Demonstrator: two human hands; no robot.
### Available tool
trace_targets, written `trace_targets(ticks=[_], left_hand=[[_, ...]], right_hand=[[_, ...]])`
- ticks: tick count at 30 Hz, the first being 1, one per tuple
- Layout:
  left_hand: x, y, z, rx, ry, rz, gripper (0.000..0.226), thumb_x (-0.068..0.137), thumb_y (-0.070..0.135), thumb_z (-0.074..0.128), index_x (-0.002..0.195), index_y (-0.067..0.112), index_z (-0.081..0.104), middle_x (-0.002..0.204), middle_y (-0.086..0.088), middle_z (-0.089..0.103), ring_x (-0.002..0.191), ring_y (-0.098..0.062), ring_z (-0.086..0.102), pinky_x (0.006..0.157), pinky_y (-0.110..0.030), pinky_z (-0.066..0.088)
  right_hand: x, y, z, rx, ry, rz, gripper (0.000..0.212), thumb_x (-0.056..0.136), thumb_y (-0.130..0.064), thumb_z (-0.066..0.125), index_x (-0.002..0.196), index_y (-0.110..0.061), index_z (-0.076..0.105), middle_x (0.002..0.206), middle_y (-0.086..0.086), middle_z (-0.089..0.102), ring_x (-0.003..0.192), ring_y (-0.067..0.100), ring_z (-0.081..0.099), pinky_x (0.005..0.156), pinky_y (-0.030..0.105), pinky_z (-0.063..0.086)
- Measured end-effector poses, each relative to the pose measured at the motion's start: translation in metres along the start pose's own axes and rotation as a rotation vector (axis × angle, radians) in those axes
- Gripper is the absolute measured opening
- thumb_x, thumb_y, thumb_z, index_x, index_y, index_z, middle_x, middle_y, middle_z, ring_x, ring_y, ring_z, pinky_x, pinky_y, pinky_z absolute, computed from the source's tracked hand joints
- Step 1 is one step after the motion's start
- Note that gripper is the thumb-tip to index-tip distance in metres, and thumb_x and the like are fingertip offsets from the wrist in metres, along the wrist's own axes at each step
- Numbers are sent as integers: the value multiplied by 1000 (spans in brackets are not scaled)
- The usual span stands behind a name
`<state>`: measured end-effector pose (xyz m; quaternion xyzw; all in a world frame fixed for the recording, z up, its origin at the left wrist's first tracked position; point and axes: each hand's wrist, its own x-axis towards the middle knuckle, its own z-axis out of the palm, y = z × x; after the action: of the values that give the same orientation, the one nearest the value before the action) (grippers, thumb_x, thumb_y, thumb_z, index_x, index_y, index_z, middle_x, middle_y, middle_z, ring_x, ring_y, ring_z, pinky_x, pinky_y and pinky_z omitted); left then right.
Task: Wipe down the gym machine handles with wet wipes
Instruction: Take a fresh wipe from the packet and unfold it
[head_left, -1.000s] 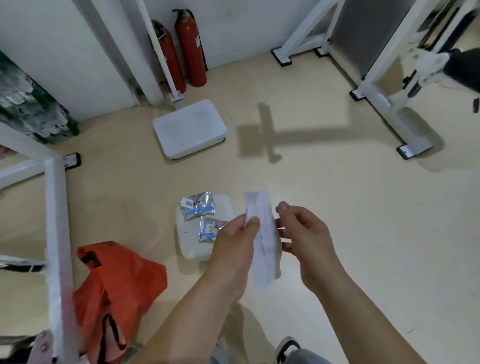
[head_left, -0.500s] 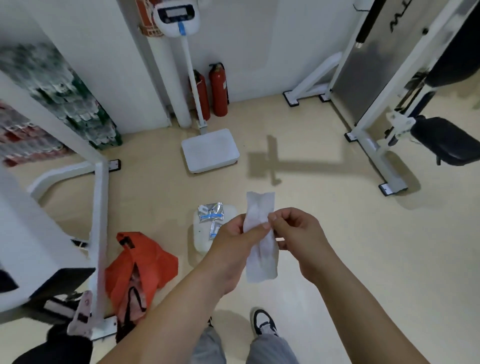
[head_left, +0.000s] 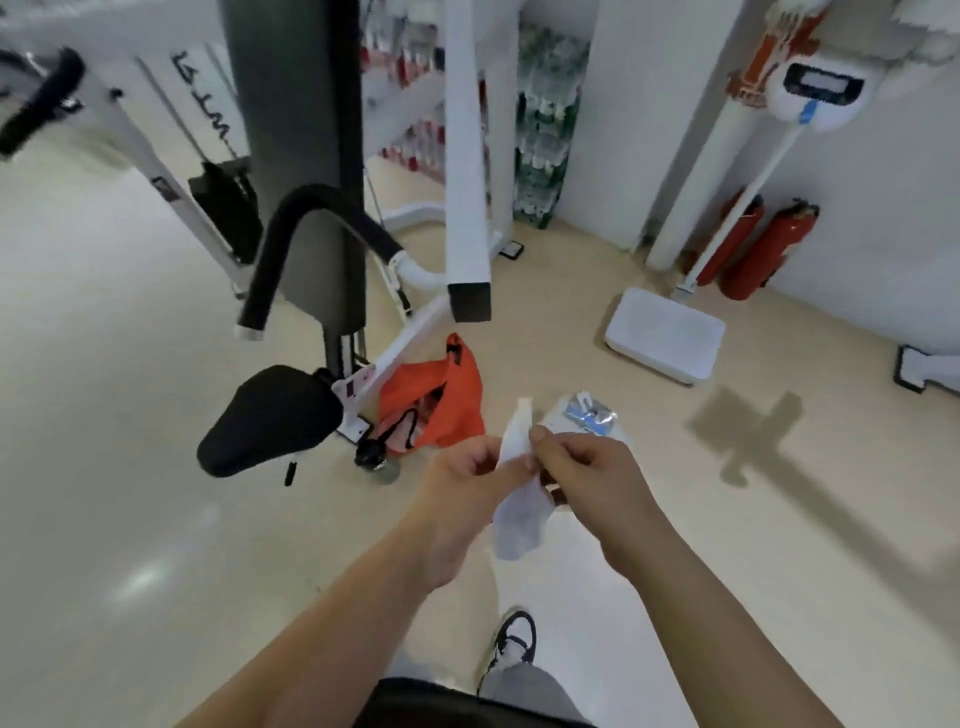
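Fingers (head_left: 537, 439) of our left hand (head_left: 462, 499) and right hand (head_left: 597, 483) both pinch the wet wipe (head_left: 517, 519), hanging lengthwise between them, with the black machine handle (head_left: 291, 228) up-left, nearer our left hand.

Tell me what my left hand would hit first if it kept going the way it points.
The wet wipe that your left hand pinches, then at once your right hand, which pinches the same wipe. Beyond them probably the foil packets, though depth is unclear.

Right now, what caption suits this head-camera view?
Left hand and right hand pinch a wet wipe, with the black machine handle ahead.
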<state>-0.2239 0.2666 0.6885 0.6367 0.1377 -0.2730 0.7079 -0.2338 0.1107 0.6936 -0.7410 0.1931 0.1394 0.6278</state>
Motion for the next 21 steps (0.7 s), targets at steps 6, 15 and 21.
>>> trace_targets(ticks=[6,15,21], left_hand=[[-72,-24,-113,-93,295,98,20,84,12,80,100,4,70,96,-21,75,86,-40,73,72,-43,61],[-218,-80,-319,-354,598,215,23,78,16,84,78,5,63,77,-19,65,72,-32,65,67,-43,52],[-311,-130,-453,-570,650,246,33,78,20,84,72,19,52,84,-14,57,76,-26,57,63,-34,44]], right_hand=[[-20,-26,128,-221,-390,-145,25,98,-33,67,86,-16,80,85,13,75,79,24,69,81,51,57],[-107,-39,377,-370,-714,-135,25,103,-14,57,93,-13,79,88,6,79,85,24,76,75,42,64],[-158,-29,525,-251,-888,137,27,107,-12,49,114,2,70,107,21,76,102,38,74,90,50,60]])
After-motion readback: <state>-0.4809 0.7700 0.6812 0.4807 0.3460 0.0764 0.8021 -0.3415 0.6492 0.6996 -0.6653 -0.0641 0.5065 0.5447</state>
